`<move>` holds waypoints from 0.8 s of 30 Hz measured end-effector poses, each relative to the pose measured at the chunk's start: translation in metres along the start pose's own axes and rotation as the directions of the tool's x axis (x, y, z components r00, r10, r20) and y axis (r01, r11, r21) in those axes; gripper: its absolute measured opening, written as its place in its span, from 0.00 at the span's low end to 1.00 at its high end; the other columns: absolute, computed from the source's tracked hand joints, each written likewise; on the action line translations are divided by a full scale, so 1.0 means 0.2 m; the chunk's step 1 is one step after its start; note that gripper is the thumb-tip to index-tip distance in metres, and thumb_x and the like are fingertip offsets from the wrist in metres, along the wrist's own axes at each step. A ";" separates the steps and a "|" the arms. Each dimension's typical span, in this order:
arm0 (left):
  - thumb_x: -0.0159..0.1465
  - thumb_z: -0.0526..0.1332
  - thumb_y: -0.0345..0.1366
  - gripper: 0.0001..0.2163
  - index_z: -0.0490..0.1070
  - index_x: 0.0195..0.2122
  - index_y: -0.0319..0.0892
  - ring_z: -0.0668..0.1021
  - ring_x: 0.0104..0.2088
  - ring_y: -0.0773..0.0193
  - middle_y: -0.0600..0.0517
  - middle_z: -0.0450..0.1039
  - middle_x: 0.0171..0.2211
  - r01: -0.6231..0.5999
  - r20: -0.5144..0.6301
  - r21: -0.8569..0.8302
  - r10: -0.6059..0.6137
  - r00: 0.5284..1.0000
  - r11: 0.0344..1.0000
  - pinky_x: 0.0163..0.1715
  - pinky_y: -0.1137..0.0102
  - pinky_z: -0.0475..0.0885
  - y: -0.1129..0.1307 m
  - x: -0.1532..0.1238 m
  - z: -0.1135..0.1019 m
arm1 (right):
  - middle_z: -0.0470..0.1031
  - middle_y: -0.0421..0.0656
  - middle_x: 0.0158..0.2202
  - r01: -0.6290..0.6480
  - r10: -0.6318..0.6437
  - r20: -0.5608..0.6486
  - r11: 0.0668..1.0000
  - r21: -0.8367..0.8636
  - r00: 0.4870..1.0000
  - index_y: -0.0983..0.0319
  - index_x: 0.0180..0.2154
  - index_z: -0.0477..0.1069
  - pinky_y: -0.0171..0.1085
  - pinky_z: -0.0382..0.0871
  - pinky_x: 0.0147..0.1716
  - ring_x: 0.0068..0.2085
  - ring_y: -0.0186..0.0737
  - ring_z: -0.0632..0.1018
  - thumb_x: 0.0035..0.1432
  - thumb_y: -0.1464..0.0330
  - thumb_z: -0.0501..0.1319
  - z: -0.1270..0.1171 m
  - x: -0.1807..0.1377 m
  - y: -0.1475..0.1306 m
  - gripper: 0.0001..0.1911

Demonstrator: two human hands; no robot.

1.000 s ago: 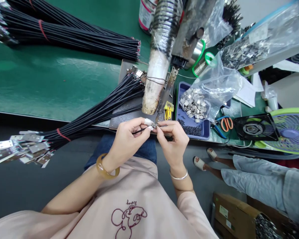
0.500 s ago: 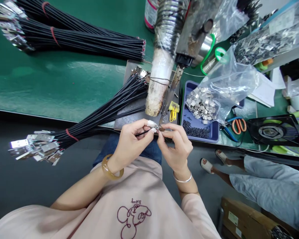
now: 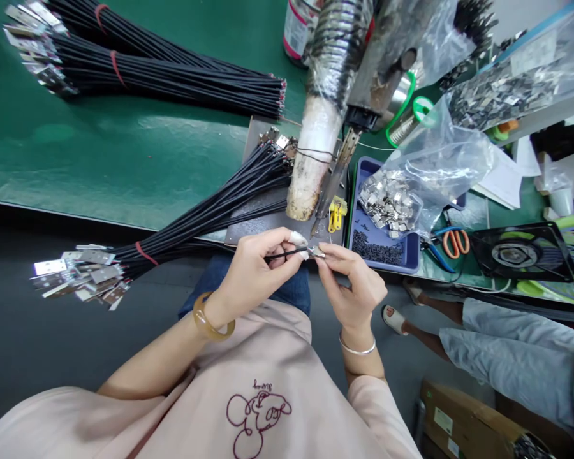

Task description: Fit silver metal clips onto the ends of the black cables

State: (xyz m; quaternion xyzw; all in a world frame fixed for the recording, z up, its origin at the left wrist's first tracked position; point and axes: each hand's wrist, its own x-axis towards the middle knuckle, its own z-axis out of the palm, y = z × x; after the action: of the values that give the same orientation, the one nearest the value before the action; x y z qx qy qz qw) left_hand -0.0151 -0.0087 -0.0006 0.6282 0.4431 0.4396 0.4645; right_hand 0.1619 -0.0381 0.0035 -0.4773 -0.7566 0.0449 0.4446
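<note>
Thin black cable (image 3: 281,254), held level just off the near edge of the green desk (image 3: 100,159), above my lap. My left hand (image 3: 253,274) pinches it between thumb and forefinger, clamped on the cable close to its end. My right hand (image 3: 354,287), fingertips together, grips the small silver metal connector (image 3: 317,252) at the cable's tip, so the two hands almost touch.

Directly beyond them, at the near edge, the slanted metal tip of a white-taped tool (image 3: 313,166) points down towards the connector. Left of it, a red-banded bundle of black cables (image 3: 210,213) lies across the near edge, with its flat metal plates (image 3: 76,280) overhanging. Right of the tool are a yellow clip (image 3: 335,213) and a blue plastic tray (image 3: 414,255) holding loose metal shells (image 3: 387,204). A second cable bundle (image 3: 172,73) lies towards the far left corner. Another person's legs (image 3: 507,357) show off the desk's right end.
</note>
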 end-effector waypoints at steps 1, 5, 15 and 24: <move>0.64 0.65 0.30 0.02 0.78 0.35 0.39 0.73 0.25 0.69 0.52 0.77 0.27 -0.071 -0.010 0.048 0.071 0.997 0.996 0.27 0.74 0.68 0.00 0.00 0.00 | 0.84 0.42 0.39 -0.041 0.042 -0.016 0.998 0.044 0.999 0.58 0.38 0.72 0.34 0.80 0.38 0.39 0.36 0.85 0.59 0.77 0.67 0.00 0.00 0.00 0.10; 0.65 0.65 0.30 0.05 0.79 0.33 0.39 0.76 0.28 0.67 0.51 0.79 0.27 -0.263 0.070 0.117 0.256 0.964 0.958 0.33 0.73 0.70 -0.02 0.00 -0.04 | 0.79 0.37 0.33 -0.381 0.367 0.110 0.852 0.358 0.924 0.58 0.35 0.70 0.33 0.78 0.33 0.32 0.33 0.82 0.63 0.72 0.66 0.00 0.02 0.03 0.05; 0.60 0.63 0.30 0.04 0.77 0.33 0.36 0.66 0.20 0.73 0.56 0.68 0.19 0.233 0.316 -0.300 -0.134 0.939 0.925 0.21 0.77 0.63 -0.03 0.01 -0.12 | 0.77 0.37 0.35 -0.476 0.398 0.262 0.736 0.481 0.879 0.57 0.36 0.70 0.33 0.77 0.34 0.33 0.32 0.81 0.64 0.72 0.64 0.02 0.01 0.00 0.05; 0.64 0.63 0.35 0.07 0.77 0.35 0.36 0.65 0.23 0.72 0.57 0.64 0.21 0.158 0.176 -0.165 -0.129 0.976 0.973 0.24 0.75 0.61 -0.04 0.01 -0.04 | 0.80 0.38 0.36 -0.273 0.283 -0.037 0.946 0.175 0.958 0.57 0.40 0.69 0.34 0.76 0.30 0.31 0.33 0.81 0.66 0.71 0.61 0.02 -0.05 0.01 0.03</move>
State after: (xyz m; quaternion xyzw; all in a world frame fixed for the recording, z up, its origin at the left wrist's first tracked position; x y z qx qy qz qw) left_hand -0.0231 -0.0045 -0.0061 0.5843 0.4066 0.3894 0.5845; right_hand 0.1626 -0.0436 -0.0056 -0.5411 -0.6611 0.1562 0.4957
